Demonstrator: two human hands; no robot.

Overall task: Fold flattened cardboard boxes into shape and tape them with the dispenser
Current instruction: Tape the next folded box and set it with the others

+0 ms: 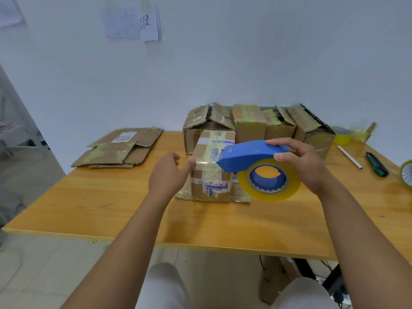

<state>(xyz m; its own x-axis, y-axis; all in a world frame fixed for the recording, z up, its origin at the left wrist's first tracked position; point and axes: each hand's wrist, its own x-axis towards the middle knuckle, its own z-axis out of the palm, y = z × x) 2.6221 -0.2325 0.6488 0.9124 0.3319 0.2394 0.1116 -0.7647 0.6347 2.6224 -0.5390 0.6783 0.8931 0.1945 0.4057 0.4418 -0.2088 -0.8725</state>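
Right hand (305,166): thumb and fingers wrapped over the blue dispenser (249,155), thumb on the near side of the hood, fingertips curled across its top. The grasp sits at the back of the hood so the nose and cutter point left, toward the work. The yellowish tape roll (268,179) hangs below the hood, free to spin.

Left hand (168,172): fingers loosely extended, holding nothing. The thumb tip touches the upper left edge of the small box (209,172), apparently pinning the loose tape end there, though the film is clear and glare makes this hard to confirm. A strip of tape looks stretched from that thumb to the dispenser nose across the near top edge. Judged purpose: one hand anchors, the other pulls the run taut.

The small box is already folded into shape, standing near the middle of the table (111,206), well back from the front edge. Old tape and printed labels cover its faces; flaps of stale tape trail at its base.

Behind it, along the back edge, a row of assembled boxes (256,126) with ragged top flaps. Toward the back left corner, a stack of flattened cardboard (120,148) waits, part overhanging the edge.

Right edge: a spare tape roll (343,136) at the back, a white pen (350,157), a green-black cutter (376,163), and another roll (406,172) cut off by the frame.
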